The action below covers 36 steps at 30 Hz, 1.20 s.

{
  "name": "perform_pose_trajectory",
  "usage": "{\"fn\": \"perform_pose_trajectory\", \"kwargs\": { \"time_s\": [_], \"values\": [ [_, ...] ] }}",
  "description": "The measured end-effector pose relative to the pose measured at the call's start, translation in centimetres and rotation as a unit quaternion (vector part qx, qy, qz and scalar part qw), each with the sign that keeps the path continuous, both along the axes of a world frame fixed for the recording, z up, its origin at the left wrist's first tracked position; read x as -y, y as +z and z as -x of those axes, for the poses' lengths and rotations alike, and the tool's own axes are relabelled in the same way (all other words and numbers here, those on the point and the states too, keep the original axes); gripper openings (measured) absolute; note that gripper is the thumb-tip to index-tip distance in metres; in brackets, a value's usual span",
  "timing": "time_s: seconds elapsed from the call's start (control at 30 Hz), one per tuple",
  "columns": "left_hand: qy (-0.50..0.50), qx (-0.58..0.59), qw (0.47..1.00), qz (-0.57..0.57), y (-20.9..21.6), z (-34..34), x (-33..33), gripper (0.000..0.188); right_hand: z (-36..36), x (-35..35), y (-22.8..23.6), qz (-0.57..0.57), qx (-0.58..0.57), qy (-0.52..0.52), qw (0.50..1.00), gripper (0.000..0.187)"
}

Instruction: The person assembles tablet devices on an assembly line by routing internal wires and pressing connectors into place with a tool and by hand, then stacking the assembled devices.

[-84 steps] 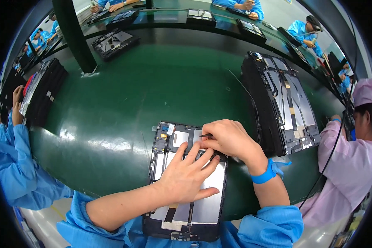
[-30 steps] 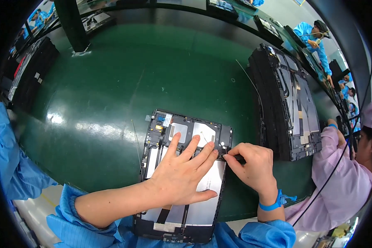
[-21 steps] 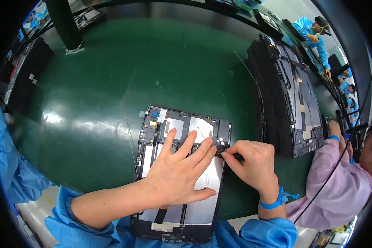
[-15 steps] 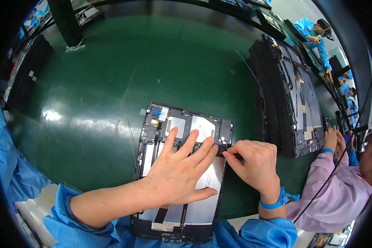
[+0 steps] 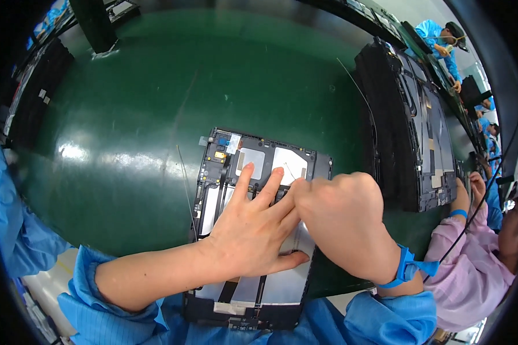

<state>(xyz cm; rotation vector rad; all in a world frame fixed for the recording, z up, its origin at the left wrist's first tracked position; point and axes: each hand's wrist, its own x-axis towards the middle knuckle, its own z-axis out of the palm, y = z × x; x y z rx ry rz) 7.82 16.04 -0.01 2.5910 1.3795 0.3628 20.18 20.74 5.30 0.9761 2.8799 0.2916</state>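
Note:
An opened tablet point(image 5: 279, 290) lies face down on the green table, its silver panels, black frame and inner cables bare. My left hand point(image 5: 253, 230) rests flat across its middle, fingers spread toward the far end and thumb out to the right. Over the tablet's right edge, my right hand point(image 5: 345, 221) is closed and raised, its fingertips close to the left hand's outer fingers. The back of that hand hides whatever it pinches. A blue strap point(image 5: 406, 267) circles my right wrist. Small yellow and blue parts show at the tablet's far left corner.
To the right stands a stack of similar opened tablets point(image 5: 434, 144); another dark stack point(image 5: 43, 98) is at the left. Thin wires point(image 5: 184, 178) lie on the green tabletop point(image 5: 126, 115). A co-worker's pink sleeve point(image 5: 460, 282) is close on my right, a blue sleeve point(image 5: 26, 224) on my left.
My right hand has risen and turned over, from a pinch at the tablet's right edge to a closed hand above it. My left hand stays flat on the tablet. The view has shifted slightly.

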Motion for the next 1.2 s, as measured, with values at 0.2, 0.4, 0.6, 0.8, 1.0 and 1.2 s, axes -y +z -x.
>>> {"fn": "perform_pose_trajectory", "kwargs": {
  "time_s": [0.2, 0.4, 0.6, 0.8, 1.0, 1.2],
  "values": [
    [0.003, -0.016, 1.0, 0.001, 0.0, -0.2, 0.2, 0.068, -1.2, 0.1, -0.4, 0.014, -0.032, -0.013, 0.999, 0.008],
    [-0.001, -0.033, 0.998, -0.047, -0.5, -0.3, 0.2, 0.073, -5.9, 0.6, -0.4, -0.03, -0.242, -0.093, 0.965, 0.013],
    [0.062, 0.2, 0.976, -0.057, 1.9, 3.9, 1.9, 0.051, -3.7, 1.6, -0.8, 0.007, -0.294, -0.035, 0.955, 0.018],
    [0.217, 0.295, 0.93, -0.027, 2.6, 10.5, 9.8, 0.028, 0.8, 1.7, -1.8, 0.389, -0.278, 0.081, 0.875, 0.017],
    [0.271, 0.325, 0.906, 0.023, 0.4, 8.7, 14.6, 0.026, 6.2, 1.8, -1.7, 0.359, -0.17, 0.251, 0.883, 0.013],
    [0.238, 0.277, 0.931, -0.02, 0.0, 7.7, 14.7, 0.029, 8.0, 1.7, -2.0, 0.346, -0.089, 0.314, 0.88, 0.013]
  ]
}}
